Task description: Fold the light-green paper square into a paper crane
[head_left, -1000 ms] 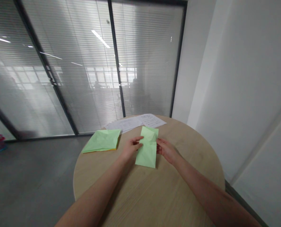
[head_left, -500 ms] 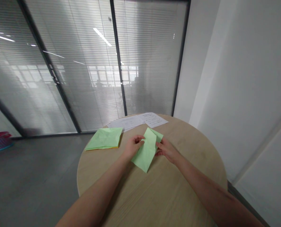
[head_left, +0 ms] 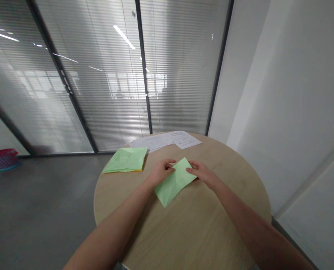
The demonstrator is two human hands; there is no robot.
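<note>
A folded sheet of light green paper [head_left: 174,183] is held between both hands over the middle of the round table [head_left: 211,225]. My left hand [head_left: 162,171] pinches its upper left edge, thumb on top and fingers behind. At its right corner, my right hand [head_left: 202,172] grips the paper the same way, with the fingers partly hidden behind it. The sheet lies slanted, one corner pointing towards me and another away. Left of my hands rests a stack of green paper [head_left: 127,159], with a yellow edge showing underneath.
White printed sheets [head_left: 185,140] lie at the table's far edge. Behind the table stands a glass partition with blinds [head_left: 113,112], and a white wall [head_left: 304,112] rises on the right. A pink and blue basket [head_left: 3,159] sits on the floor at far left.
The loose flap at the paper's upper right now lies behind or flat against it. My right hand has shifted onto the right corner, its thumb on top. The view has tilted slightly.
</note>
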